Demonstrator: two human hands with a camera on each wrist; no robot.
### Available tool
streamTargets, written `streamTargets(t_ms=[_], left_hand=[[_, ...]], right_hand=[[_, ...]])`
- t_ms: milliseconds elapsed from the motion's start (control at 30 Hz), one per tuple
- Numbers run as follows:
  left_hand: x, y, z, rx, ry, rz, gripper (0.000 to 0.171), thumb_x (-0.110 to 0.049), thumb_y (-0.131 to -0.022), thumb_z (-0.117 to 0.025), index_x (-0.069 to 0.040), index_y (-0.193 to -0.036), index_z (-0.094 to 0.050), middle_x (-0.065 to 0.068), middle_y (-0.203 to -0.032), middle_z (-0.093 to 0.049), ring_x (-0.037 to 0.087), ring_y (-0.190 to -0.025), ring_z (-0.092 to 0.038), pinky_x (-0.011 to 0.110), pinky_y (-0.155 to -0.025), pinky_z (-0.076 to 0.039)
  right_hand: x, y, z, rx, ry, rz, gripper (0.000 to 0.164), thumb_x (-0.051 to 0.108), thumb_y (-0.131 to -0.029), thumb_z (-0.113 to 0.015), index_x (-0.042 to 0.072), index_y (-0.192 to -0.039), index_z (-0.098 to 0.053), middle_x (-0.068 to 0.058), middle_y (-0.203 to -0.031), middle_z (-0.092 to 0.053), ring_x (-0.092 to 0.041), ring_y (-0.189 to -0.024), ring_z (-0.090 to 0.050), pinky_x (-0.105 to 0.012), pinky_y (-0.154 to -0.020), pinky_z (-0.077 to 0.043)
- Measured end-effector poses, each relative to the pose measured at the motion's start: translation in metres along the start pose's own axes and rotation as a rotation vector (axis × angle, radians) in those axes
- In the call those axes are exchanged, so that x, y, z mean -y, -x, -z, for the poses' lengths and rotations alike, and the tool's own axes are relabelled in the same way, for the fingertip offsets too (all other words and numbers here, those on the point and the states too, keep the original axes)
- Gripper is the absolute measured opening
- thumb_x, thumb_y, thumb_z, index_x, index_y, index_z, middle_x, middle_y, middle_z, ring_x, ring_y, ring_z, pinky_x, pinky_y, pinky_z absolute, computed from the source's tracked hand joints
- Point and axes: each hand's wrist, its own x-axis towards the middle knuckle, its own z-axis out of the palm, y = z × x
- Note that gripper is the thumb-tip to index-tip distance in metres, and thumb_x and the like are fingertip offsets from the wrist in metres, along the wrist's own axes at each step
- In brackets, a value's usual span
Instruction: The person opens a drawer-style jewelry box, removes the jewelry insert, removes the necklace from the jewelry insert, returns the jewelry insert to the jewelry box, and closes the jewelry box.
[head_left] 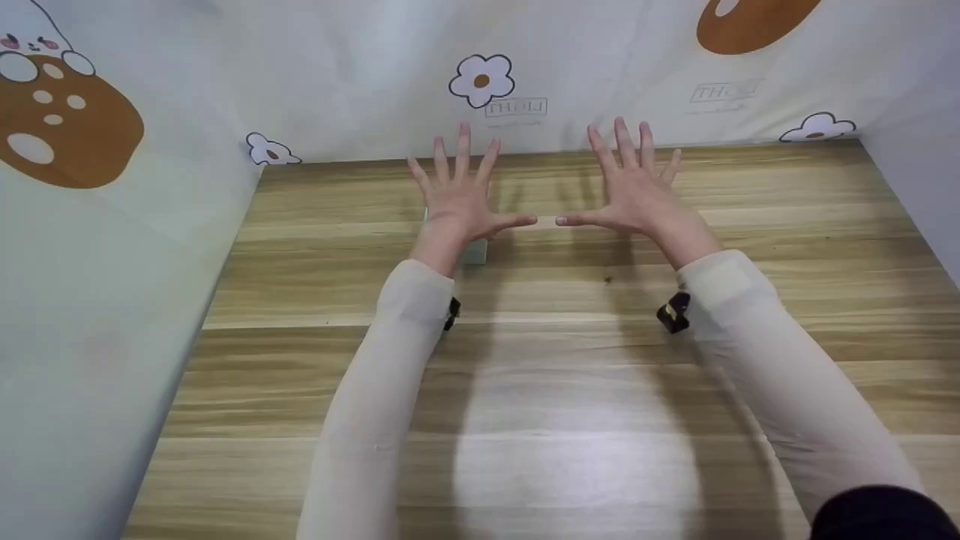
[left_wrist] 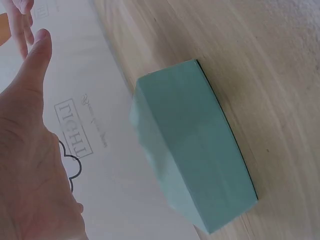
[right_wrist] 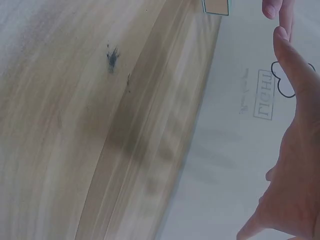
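Both hands hover over the tabletop (head_left: 570, 390), fingers spread, holding nothing. The left hand (head_left: 459, 196) hides most of a green box (left_wrist: 192, 145); the right hand (head_left: 634, 196) is beside it.

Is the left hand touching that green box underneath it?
Apart. The left wrist view shows the left hand spread open with backdrop visible between it and the green box.

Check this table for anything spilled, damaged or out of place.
Nothing is spilled or broken. The only blemish is a small dark mark on the wooden table. The green box lies flat, and both hands hover open above it.
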Motion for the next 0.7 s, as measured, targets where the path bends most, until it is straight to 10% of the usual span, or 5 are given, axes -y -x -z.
streamTargets(t_ms=[700], left_hand=[[0.009, 0.002, -0.004, 0.005, -0.005, -0.009, 0.122, -0.098, -0.066, -0.044, -0.040, -0.158, 0.011, 0.007, -0.165, 0.028, 0.045, -0.153, 0.012, 0.077, -0.113, 0.008]], right_hand=[[0.020, -0.003, -0.012, -0.052, 0.016, 0.106, 0.124, 0.084, -0.071, -0.062, 0.029, -0.161, 0.004, -0.010, -0.169, 0.009, -0.038, -0.154, 0.017, -0.078, -0.112, 0.009]])
